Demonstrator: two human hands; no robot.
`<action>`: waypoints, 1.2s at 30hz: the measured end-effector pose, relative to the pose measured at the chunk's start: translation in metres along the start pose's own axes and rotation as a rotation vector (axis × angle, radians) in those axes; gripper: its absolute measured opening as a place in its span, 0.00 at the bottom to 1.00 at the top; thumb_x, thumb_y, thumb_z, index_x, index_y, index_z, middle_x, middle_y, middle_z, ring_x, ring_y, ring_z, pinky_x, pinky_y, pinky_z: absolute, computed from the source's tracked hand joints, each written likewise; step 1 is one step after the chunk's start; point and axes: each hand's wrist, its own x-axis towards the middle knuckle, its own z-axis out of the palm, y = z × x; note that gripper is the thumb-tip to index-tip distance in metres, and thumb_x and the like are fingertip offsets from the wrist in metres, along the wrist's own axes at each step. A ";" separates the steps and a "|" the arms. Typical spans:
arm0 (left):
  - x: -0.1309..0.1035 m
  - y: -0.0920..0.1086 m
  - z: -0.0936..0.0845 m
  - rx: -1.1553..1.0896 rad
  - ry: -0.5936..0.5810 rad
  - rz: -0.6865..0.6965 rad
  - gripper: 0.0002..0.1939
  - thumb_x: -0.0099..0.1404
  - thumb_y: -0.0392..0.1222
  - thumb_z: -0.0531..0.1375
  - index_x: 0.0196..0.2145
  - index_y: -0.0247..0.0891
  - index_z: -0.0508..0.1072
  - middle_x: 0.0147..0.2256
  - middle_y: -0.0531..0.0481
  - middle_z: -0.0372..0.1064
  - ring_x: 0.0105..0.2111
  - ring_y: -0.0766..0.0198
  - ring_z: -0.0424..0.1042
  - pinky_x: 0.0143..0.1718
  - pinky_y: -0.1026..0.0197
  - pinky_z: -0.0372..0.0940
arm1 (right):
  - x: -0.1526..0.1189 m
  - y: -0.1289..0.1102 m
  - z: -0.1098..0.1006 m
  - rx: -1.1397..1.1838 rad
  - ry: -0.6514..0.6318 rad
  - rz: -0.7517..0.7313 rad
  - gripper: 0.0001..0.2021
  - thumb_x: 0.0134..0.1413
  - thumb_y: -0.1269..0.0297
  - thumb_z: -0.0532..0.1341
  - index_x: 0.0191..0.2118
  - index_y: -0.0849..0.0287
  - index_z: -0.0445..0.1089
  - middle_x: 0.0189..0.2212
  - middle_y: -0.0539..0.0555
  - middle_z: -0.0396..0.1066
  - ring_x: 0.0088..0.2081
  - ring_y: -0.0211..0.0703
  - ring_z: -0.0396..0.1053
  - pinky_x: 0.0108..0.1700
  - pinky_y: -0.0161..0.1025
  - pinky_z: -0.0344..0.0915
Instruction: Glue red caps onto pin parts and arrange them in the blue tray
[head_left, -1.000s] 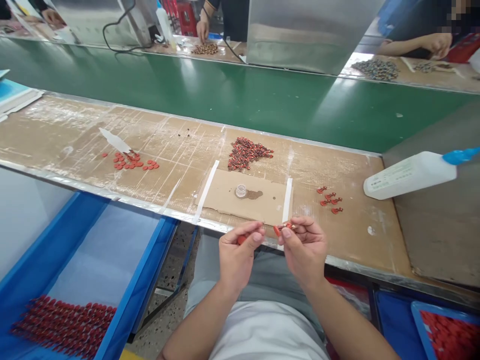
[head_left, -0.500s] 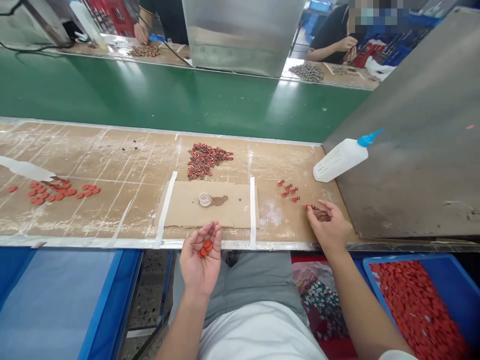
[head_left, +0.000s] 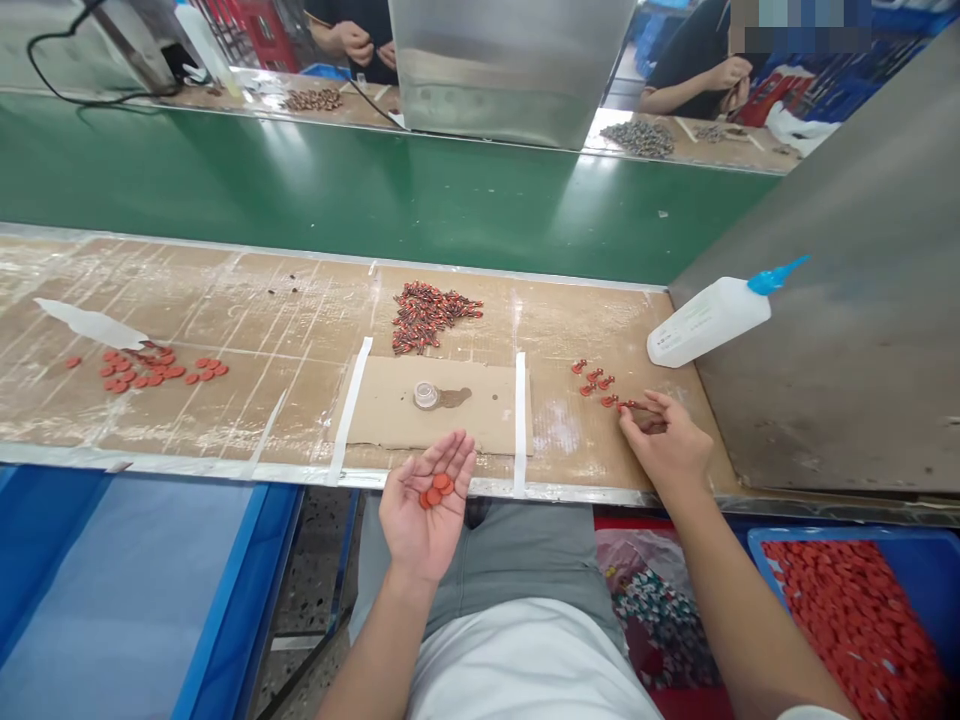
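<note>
1. Here, in the head view, the right hand (head_left: 675,450) has its grip closed on a small red piece (head_left: 627,405) on the table (head_left: 577,320); the piece's long axis runs roughly left-right.
2. Similar pieces (head_left: 589,388) lie just left of that grip, the right hand being nearer.
3. The left hand (head_left: 424,525) is open, palm up, cradling red discs (head_left: 435,490).
4. The blue tray (head_left: 847,532), near right, holds red pieces (head_left: 862,620); the small cup's (head_left: 425,396) contents cannot be told.
</note>
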 end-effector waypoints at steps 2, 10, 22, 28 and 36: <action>0.000 -0.001 0.001 -0.009 -0.041 -0.009 0.21 0.66 0.44 0.53 0.45 0.24 0.77 0.51 0.32 0.72 0.57 0.48 0.67 0.59 0.53 0.64 | -0.003 -0.005 -0.007 -0.023 0.049 -0.003 0.19 0.52 0.54 0.63 0.47 0.60 0.71 0.36 0.55 0.79 0.24 0.40 0.72 0.34 0.39 0.70; -0.004 -0.007 0.009 -0.056 -0.172 -0.075 0.25 0.67 0.47 0.50 0.49 0.23 0.75 0.57 0.31 0.66 0.62 0.47 0.60 0.64 0.49 0.55 | -0.060 -0.104 -0.041 0.450 -0.126 -0.411 0.12 0.50 0.66 0.68 0.43 0.54 0.73 0.28 0.48 0.76 0.21 0.32 0.66 0.28 0.32 0.66; -0.017 -0.003 0.013 -0.059 -0.195 -0.144 0.25 0.66 0.48 0.52 0.49 0.25 0.74 0.58 0.33 0.66 0.62 0.49 0.60 0.64 0.52 0.54 | -0.078 -0.177 -0.023 0.639 -0.395 -0.595 0.20 0.52 0.68 0.66 0.51 0.50 0.67 0.37 0.51 0.79 0.27 0.39 0.73 0.33 0.38 0.72; -0.016 -0.003 0.002 -0.049 -0.143 -0.196 0.17 0.66 0.42 0.54 0.44 0.29 0.77 0.48 0.38 0.74 0.54 0.54 0.70 0.58 0.56 0.62 | -0.064 -0.175 -0.032 0.644 -0.339 -0.668 0.26 0.48 0.68 0.69 0.54 0.49 0.65 0.34 0.47 0.79 0.23 0.35 0.70 0.30 0.35 0.71; -0.025 -0.001 -0.009 0.199 -0.244 -0.303 0.14 0.65 0.40 0.62 0.46 0.28 0.76 0.38 0.40 0.77 0.42 0.57 0.77 0.44 0.62 0.70 | -0.036 -0.169 -0.037 0.682 -0.376 -0.739 0.28 0.48 0.66 0.69 0.56 0.46 0.64 0.33 0.46 0.79 0.20 0.34 0.70 0.27 0.34 0.70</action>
